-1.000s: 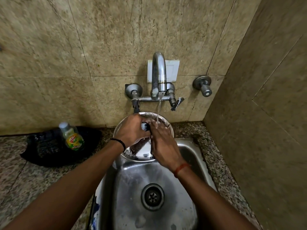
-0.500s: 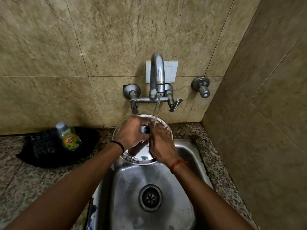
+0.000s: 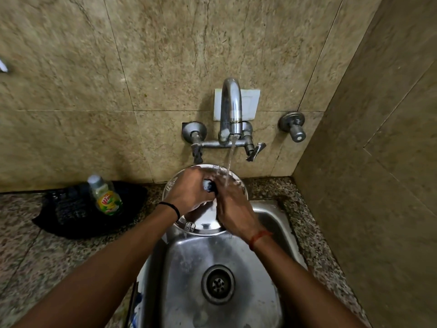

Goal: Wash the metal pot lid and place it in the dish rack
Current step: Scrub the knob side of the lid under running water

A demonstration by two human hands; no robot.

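Note:
A round shiny metal pot lid (image 3: 203, 225) is held over the back of the steel sink (image 3: 267, 223), under water running from the tap (image 3: 231, 110). My left hand (image 3: 189, 191) grips the lid by its black knob (image 3: 209, 185) near the lid's middle. Pressed flat against the lid's wet surface just right of the knob is my right hand (image 3: 233, 209), with the stream falling onto its fingers. Both hands hide most of the lid. No dish rack is in view.
A small bottle with a green and yellow label (image 3: 105, 196) stands on a black mat (image 3: 71, 216) on the speckled counter to the left. A spare tap valve (image 3: 293, 126) juts from the tiled wall on the right. The sink drain (image 3: 218, 284) lies below the hands.
Both hands stay on the lid and shift slightly over it as the water runs. The view has dipped and tilted a little.

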